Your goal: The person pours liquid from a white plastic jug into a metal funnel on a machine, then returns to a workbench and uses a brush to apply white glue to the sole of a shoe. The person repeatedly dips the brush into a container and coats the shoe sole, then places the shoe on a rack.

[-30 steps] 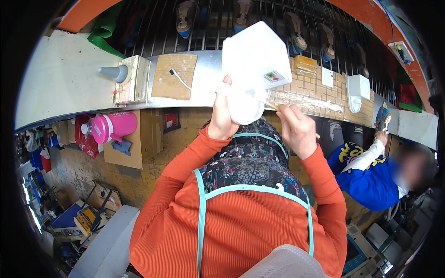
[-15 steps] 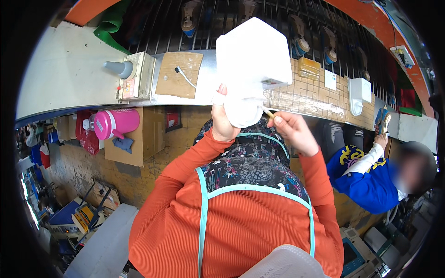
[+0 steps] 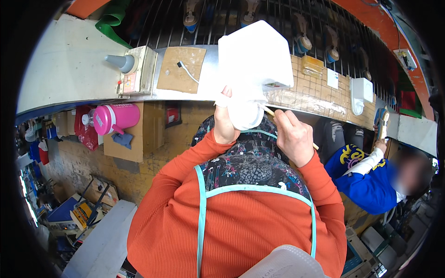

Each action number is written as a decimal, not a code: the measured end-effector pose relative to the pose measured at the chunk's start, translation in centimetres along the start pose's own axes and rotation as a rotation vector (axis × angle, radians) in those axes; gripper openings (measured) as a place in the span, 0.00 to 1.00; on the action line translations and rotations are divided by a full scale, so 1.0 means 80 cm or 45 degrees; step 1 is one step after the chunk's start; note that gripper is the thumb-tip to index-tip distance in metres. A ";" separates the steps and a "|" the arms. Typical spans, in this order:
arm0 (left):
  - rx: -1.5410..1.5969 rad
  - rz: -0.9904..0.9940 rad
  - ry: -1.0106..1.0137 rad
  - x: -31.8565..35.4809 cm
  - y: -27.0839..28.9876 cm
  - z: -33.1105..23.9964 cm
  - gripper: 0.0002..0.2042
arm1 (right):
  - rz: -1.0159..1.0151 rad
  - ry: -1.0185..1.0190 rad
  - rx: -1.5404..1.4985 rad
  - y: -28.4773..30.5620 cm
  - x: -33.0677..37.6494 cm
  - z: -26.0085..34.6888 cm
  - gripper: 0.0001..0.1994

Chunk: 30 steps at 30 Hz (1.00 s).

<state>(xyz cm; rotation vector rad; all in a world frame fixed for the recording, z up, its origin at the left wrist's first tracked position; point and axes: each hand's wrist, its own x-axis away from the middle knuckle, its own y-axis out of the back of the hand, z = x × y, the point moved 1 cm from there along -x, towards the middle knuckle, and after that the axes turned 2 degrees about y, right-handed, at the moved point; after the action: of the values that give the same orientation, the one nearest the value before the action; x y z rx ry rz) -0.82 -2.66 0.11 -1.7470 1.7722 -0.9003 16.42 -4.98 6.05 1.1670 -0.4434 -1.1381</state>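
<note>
My left hand (image 3: pixel 225 121) is wrapped round the near end of a white plastic pot (image 3: pixel 255 58), with white tape or a wrap on a finger. The pot has a large box-shaped body and a round cup (image 3: pixel 246 116) at the end close to me; glare washes out its surface. Between the closed fingers of my right hand (image 3: pixel 295 138) is a thin brush (image 3: pixel 316 146) with a pale wooden handle. The brush's front end reaches the cup's right side; its tip cannot be made out.
Beyond the cardboard-covered bench (image 3: pixel 306 98) run metal rollers carrying several shoes (image 3: pixel 302 44). A similar white pot (image 3: pixel 359 95) stands at right, near a yellow block (image 3: pixel 312 66). A co-worker in blue (image 3: pixel 364 180) holds a shoe (image 3: pixel 382 123). At left are a grey-coned box (image 3: pixel 139 72) and a pink jug (image 3: pixel 118 118).
My right hand has turned and shifted slightly right, knuckles now up, with the brush's handle end showing behind it. My left hand keeps its hold on the pot. The co-worker's shoe has tilted slightly.
</note>
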 end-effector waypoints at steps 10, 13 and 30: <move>0.133 0.004 0.328 0.018 0.016 0.008 0.21 | 0.456 0.087 -0.441 0.023 0.001 -0.027 0.03; 0.196 0.037 0.435 0.022 0.016 0.010 0.22 | 0.793 -0.054 -0.596 0.026 -0.002 -0.040 0.05; 0.145 0.020 0.552 0.011 0.008 0.012 0.31 | 0.205 0.229 0.057 0.024 0.020 -0.022 0.08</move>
<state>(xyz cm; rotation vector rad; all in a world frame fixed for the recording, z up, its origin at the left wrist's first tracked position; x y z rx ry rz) -0.62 -3.63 -0.89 -1.5446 1.9434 -1.4284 19.37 -5.57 6.68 1.2381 -0.4181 -0.8798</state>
